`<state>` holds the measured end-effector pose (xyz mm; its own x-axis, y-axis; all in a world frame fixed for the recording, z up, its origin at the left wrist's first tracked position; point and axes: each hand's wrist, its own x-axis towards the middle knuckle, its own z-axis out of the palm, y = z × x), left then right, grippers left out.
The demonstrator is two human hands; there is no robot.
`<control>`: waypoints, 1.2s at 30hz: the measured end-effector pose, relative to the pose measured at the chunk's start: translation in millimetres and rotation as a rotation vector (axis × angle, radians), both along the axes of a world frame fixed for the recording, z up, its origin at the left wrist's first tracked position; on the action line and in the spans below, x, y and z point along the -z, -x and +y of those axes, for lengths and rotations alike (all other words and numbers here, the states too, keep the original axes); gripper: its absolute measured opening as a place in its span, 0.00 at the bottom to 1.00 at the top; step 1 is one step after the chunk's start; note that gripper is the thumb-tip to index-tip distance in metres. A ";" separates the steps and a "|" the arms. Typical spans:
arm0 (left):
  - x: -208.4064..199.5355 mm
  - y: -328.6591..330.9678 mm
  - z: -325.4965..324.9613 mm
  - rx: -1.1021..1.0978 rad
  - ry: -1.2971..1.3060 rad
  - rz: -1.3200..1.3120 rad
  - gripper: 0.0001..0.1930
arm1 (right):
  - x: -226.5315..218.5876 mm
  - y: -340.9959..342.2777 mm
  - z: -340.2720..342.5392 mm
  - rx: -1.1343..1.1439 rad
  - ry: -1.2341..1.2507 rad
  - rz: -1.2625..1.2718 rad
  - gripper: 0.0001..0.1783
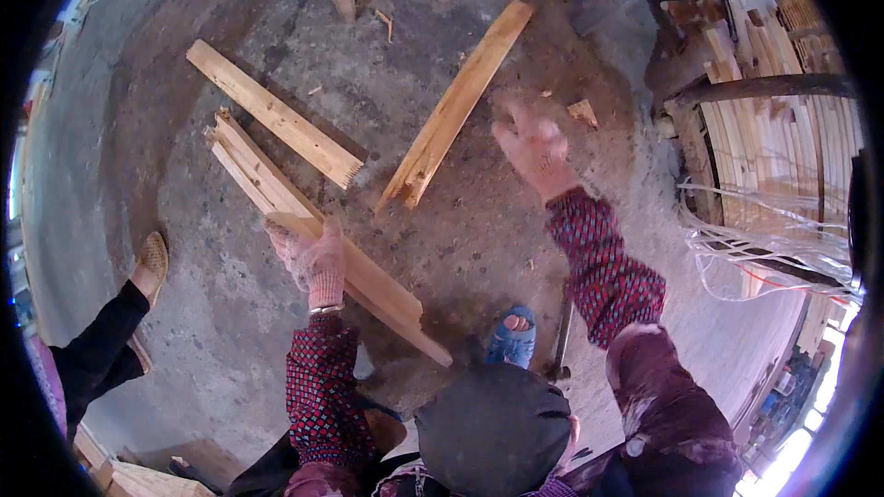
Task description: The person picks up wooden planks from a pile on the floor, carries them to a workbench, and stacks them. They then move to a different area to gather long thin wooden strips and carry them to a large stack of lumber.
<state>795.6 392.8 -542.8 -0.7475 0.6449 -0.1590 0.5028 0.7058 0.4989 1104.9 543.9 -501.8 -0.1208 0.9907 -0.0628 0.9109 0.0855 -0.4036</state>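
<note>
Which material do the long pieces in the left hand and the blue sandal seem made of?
Long pieces in the left hand: wood, seemingly unpainted, by pale tan colour and jagged far end.
Blue sandal: perhaps rubber or plastic, by its thick, smooth-looking strap.

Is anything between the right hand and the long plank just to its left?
Nothing visible stands between the right hand, blurred here, and the plank. The small wood chip lies on the hand's other side; the left hand holds separate wood pieces.

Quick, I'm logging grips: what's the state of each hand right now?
Left hand: closed, holding split wood.
Right hand: looks open, though blurred; nothing visible in it.
</note>
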 end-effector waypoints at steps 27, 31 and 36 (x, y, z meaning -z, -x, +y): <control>16.1 -6.2 -3.8 0.060 -0.020 -0.009 0.58 | -64.3 343.9 137.0 -0.293 0.299 -0.074 0.37; 19.1 -8.3 1.0 0.090 0.004 0.065 0.58 | -44.2 380.5 144.1 -0.306 0.324 -0.116 0.41; -14.5 -2.6 4.9 0.028 -0.063 -0.188 0.53 | 16.5 395.2 129.2 -0.287 0.323 -0.234 0.42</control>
